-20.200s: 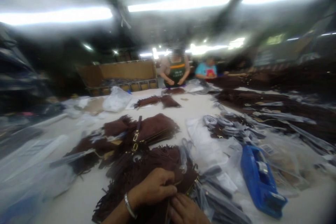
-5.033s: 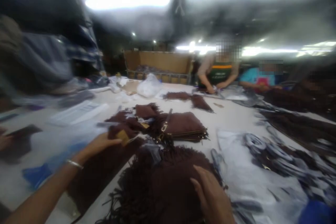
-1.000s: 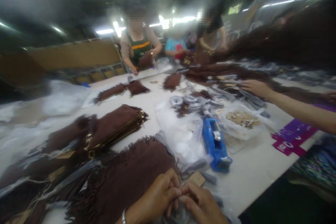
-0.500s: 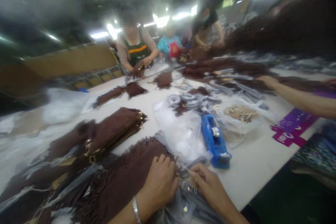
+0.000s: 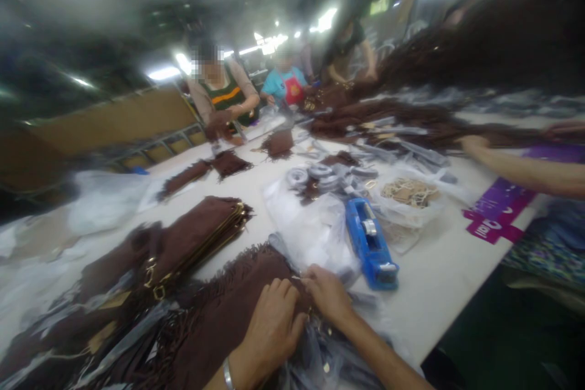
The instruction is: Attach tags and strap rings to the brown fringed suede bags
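Note:
A dark brown fringed bag (image 5: 228,304) lies on the table in front of me. My left hand (image 5: 274,320) is closed over its right edge, fingers on the fabric and thumb at the side. Close beside it, my right hand (image 5: 325,292) is pinched at the bag's upper right corner. Whatever is between its fingertips is too small and blurred to name. Beneath my right wrist lie clear plastic wrapping (image 5: 315,347) and small gold-coloured metal pieces.
A blue tape dispenser (image 5: 372,250) stands right of my hands, beside a plastic bag of corded tags (image 5: 409,192). Stacked brown bags (image 5: 196,231) lie left. Several co-workers are around the table (image 5: 439,256); one person's arm (image 5: 525,164) reaches in from the right.
My right hand has moved up and left, from beside the bag to its corner. My left hand stays on the bag. The view has shifted slightly.

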The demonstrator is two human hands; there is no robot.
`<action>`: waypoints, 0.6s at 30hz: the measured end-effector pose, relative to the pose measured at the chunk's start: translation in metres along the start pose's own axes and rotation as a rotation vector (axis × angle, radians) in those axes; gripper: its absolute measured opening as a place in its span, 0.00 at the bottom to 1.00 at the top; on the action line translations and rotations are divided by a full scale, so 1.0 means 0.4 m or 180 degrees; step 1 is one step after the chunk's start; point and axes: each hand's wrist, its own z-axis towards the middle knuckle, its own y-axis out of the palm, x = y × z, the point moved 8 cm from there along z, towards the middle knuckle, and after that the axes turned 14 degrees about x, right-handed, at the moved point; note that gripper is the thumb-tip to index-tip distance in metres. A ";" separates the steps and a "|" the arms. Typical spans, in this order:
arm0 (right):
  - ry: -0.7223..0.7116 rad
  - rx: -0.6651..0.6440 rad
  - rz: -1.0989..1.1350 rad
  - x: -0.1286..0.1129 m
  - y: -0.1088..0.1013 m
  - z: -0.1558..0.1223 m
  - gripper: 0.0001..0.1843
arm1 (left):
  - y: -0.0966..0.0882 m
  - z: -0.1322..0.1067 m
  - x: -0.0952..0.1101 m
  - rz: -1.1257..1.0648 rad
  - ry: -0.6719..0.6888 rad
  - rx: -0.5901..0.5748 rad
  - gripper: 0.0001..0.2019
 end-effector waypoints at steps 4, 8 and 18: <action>0.0369 -0.0171 0.0318 0.057 0.013 0.005 0.14 | 0.001 0.011 0.010 -0.0200 0.0023 -0.0051 0.07; 0.0357 -0.0304 0.0303 0.041 0.037 0.043 0.08 | 0.015 0.017 0.016 -0.0180 0.0111 -0.0058 0.09; -0.0196 -0.0347 0.0458 -0.049 0.029 0.098 0.03 | 0.023 0.003 0.023 -0.0043 0.0340 -0.0074 0.17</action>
